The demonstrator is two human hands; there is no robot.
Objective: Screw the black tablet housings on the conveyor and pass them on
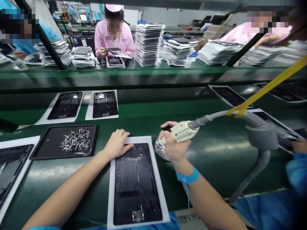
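Observation:
A dark tablet back housing (136,182) lies lengthwise before me on a white sheet (111,198). My left hand (117,143) rests flat on its upper left corner, fingers stretched out and holding nothing. Wrapped in my right hand (176,148) is a cream electric screwdriver (183,131) with a grey cable, its front end pointing left and down. Just below that end is a round metal dish (161,150) with a dotted surface, partly hidden by the hand. The screwdriver's tip cannot be made out. A blue strap (189,176) circles my right wrist.
At left, a black tray (52,143) holds a pile of small metal parts (76,140). Two housings on sheets (64,105) lie behind it. A yellow strap (271,84) and grey hose (261,166) cross the right side. Across the bench, people work among paper stacks (148,44).

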